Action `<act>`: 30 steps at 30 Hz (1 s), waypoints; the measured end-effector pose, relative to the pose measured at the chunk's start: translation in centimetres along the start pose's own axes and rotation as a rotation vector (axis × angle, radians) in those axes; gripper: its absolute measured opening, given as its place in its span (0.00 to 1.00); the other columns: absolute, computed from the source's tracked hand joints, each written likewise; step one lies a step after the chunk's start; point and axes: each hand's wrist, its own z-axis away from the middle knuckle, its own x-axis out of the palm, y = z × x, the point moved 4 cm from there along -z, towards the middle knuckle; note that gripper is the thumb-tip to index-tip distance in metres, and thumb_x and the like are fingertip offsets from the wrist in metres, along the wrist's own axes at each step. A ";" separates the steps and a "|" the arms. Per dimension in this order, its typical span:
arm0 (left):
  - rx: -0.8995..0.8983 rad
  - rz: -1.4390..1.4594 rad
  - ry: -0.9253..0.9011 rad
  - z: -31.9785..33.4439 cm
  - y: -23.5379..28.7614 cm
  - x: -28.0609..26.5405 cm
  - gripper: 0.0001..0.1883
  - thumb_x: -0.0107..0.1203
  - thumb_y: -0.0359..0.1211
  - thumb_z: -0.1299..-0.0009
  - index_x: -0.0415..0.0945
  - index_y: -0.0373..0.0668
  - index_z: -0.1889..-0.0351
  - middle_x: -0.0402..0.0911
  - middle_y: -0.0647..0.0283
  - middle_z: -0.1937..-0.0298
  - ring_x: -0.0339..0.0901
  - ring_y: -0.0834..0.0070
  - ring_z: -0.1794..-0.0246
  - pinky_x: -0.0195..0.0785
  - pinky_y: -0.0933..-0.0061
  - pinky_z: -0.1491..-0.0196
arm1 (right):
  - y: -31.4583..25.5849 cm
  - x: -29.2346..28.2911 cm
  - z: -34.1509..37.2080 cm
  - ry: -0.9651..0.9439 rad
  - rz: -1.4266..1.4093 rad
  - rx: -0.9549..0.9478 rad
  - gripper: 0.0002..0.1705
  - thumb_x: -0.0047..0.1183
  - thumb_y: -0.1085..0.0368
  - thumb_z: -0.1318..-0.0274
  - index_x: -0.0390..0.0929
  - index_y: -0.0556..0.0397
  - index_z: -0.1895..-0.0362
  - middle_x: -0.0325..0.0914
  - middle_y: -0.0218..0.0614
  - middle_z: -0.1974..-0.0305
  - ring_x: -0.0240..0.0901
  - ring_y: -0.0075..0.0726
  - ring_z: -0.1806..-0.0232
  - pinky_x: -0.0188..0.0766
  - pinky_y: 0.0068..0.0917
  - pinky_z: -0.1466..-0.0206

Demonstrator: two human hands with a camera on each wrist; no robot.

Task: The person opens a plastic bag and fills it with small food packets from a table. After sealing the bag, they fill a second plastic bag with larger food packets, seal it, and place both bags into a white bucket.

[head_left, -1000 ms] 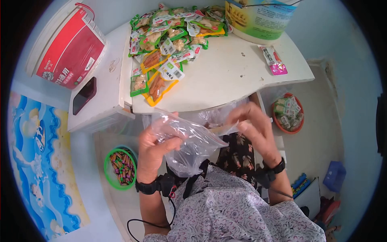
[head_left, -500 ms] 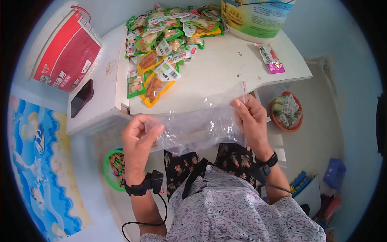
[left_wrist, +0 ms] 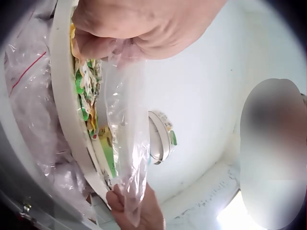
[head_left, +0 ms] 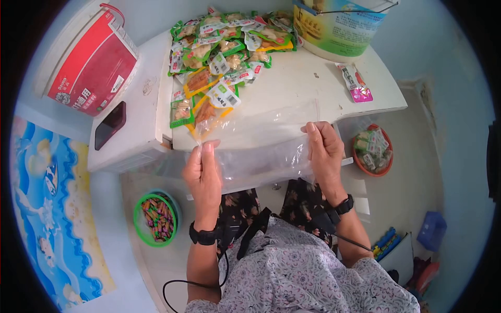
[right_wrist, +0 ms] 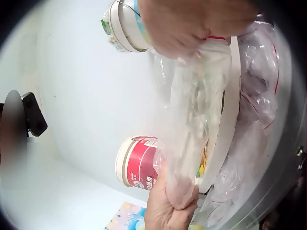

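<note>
A clear plastic bag (head_left: 263,156) is stretched between both hands at the table's front edge. Its left side is pinched between the thumb and fingers of the left hand (head_left: 204,175); the right hand (head_left: 326,154) pinches its right side. In the left wrist view the bag (left_wrist: 127,124) hangs from the left hand (left_wrist: 144,24), with the right hand (left_wrist: 141,211) at its far end. The right wrist view shows the bag (right_wrist: 189,105) between the right hand (right_wrist: 196,24) and the left hand (right_wrist: 172,206). I see nothing inside the bag.
Snack packets (head_left: 229,47) are piled on the white table (head_left: 292,83), beside a bucket (head_left: 339,26). A single pink packet (head_left: 356,83) lies at the right. A red bucket (head_left: 94,62) and phone (head_left: 110,125) sit left. Baskets (head_left: 155,242) (head_left: 389,167) stand below; the drawer holds plastic bags (left_wrist: 33,96).
The hands went from close together to wide apart, spreading the bag flat. Over the last half second the left hand moved right and up slightly, its thumb now pointing up.
</note>
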 end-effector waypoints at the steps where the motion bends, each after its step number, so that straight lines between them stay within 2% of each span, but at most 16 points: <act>1: 0.055 -0.070 0.032 -0.3 -0.3 -0.2 0.15 0.51 0.39 0.16 0.82 0.35 0.51 0.67 0.75 0.75 0.59 0.90 0.77 0.52 0.81 0.73 | -0.1 0.0 -0.4 0.008 0.021 -0.029 0.15 0.54 0.59 0.23 0.79 0.57 0.63 0.64 0.19 0.80 0.56 0.12 0.81 0.55 0.19 0.77; 3: 0.162 -0.208 0.102 -0.7 -0.7 -1.1 0.13 0.51 0.36 0.16 0.81 0.34 0.49 0.69 0.73 0.72 0.60 0.88 0.76 0.53 0.80 0.73 | -0.2 0.1 -1.0 0.021 0.064 -0.085 0.15 0.54 0.60 0.23 0.79 0.57 0.63 0.65 0.19 0.79 0.56 0.12 0.80 0.55 0.19 0.77; 6: 0.686 -0.472 0.316 -0.5 1.6 -1.2 0.10 0.55 0.28 0.20 0.80 0.34 0.46 0.73 0.67 0.68 0.61 0.83 0.76 0.56 0.78 0.72 | -1.0 0.5 -2.0 0.015 0.027 -0.043 0.14 0.54 0.61 0.24 0.79 0.58 0.62 0.66 0.20 0.78 0.56 0.13 0.80 0.56 0.20 0.76; 9: 0.840 -0.598 0.359 2.2 6.2 -0.4 0.14 0.59 0.24 0.25 0.78 0.35 0.42 0.76 0.63 0.64 0.65 0.78 0.74 0.62 0.76 0.70 | -1.0 2.3 -2.4 -0.018 0.053 -0.123 0.12 0.55 0.63 0.24 0.79 0.59 0.61 0.67 0.21 0.78 0.57 0.14 0.79 0.57 0.21 0.76; 10: 0.717 -0.543 0.257 3.2 6.5 0.2 0.16 0.63 0.24 0.28 0.77 0.35 0.43 0.77 0.63 0.64 0.71 0.77 0.70 0.66 0.72 0.69 | -1.4 3.5 -1.8 -0.023 0.008 -0.100 0.09 0.55 0.65 0.26 0.80 0.59 0.60 0.67 0.23 0.78 0.57 0.15 0.78 0.57 0.22 0.75; 13: 0.639 -0.505 -0.105 3.4 6.6 3.2 0.10 0.59 0.26 0.23 0.76 0.35 0.45 0.79 0.65 0.59 0.73 0.82 0.65 0.66 0.80 0.66 | -2.7 6.8 0.4 -0.128 0.066 -0.157 0.05 0.56 0.68 0.27 0.78 0.57 0.59 0.68 0.28 0.79 0.59 0.17 0.77 0.59 0.24 0.75; 15: 0.372 -0.232 -0.169 2.2 4.1 4.0 0.09 0.58 0.28 0.21 0.76 0.35 0.47 0.80 0.65 0.58 0.75 0.82 0.62 0.69 0.80 0.62 | -2.9 8.3 1.4 -0.160 0.040 -0.219 0.04 0.55 0.69 0.27 0.77 0.56 0.58 0.67 0.30 0.80 0.60 0.19 0.78 0.60 0.24 0.75; 16: 0.235 -0.093 -0.203 1.6 3.1 4.3 0.08 0.57 0.29 0.21 0.76 0.35 0.48 0.81 0.65 0.57 0.77 0.82 0.60 0.71 0.80 0.60 | -2.9 8.7 1.7 -0.203 0.038 -0.221 0.04 0.56 0.69 0.29 0.78 0.56 0.56 0.71 0.33 0.77 0.66 0.23 0.77 0.63 0.25 0.73; 19: 0.153 0.094 -0.217 1.3 2.6 4.0 0.08 0.56 0.31 0.19 0.76 0.35 0.49 0.81 0.65 0.55 0.78 0.82 0.56 0.72 0.80 0.52 | -3.7 9.0 2.0 -0.278 -0.013 -0.387 0.08 0.58 0.70 0.32 0.79 0.59 0.52 0.76 0.37 0.70 0.72 0.29 0.73 0.68 0.28 0.70; 20: 0.143 0.120 -0.218 1.3 2.7 3.8 0.09 0.57 0.30 0.20 0.76 0.35 0.48 0.81 0.65 0.53 0.76 0.84 0.55 0.71 0.81 0.49 | -3.8 8.6 1.9 -0.347 -0.007 -0.362 0.13 0.57 0.70 0.34 0.80 0.61 0.48 0.79 0.41 0.63 0.77 0.35 0.65 0.72 0.30 0.65; 23: 0.159 0.100 -0.159 1.2 2.5 3.3 0.09 0.60 0.31 0.22 0.77 0.34 0.51 0.85 0.62 0.56 0.81 0.82 0.56 0.74 0.78 0.54 | -4.2 8.1 2.1 -0.378 -0.019 -0.423 0.15 0.56 0.69 0.33 0.81 0.61 0.45 0.79 0.41 0.62 0.77 0.36 0.60 0.72 0.30 0.62; 26: 0.193 0.010 -0.127 1.1 1.3 2.9 0.05 0.59 0.27 0.22 0.79 0.34 0.54 0.85 0.66 0.57 0.80 0.83 0.57 0.73 0.78 0.55 | -4.1 8.1 2.7 -0.377 -0.050 -0.314 0.15 0.57 0.67 0.32 0.83 0.60 0.45 0.79 0.41 0.62 0.77 0.36 0.57 0.72 0.29 0.59; 29: 0.265 -0.054 -0.152 1.0 1.5 2.6 0.05 0.59 0.26 0.22 0.80 0.34 0.55 0.83 0.67 0.58 0.79 0.84 0.58 0.72 0.79 0.56 | -4.7 7.8 2.6 -0.383 -0.006 -0.326 0.12 0.59 0.66 0.32 0.84 0.59 0.49 0.79 0.38 0.61 0.77 0.32 0.59 0.73 0.27 0.58; 30: 0.297 -0.079 -0.168 1.0 1.6 2.5 0.05 0.60 0.26 0.23 0.80 0.34 0.54 0.82 0.68 0.58 0.78 0.84 0.59 0.72 0.79 0.56 | -4.4 7.8 2.5 -0.387 -0.050 -0.269 0.11 0.59 0.66 0.32 0.84 0.59 0.50 0.80 0.37 0.61 0.77 0.31 0.59 0.73 0.27 0.58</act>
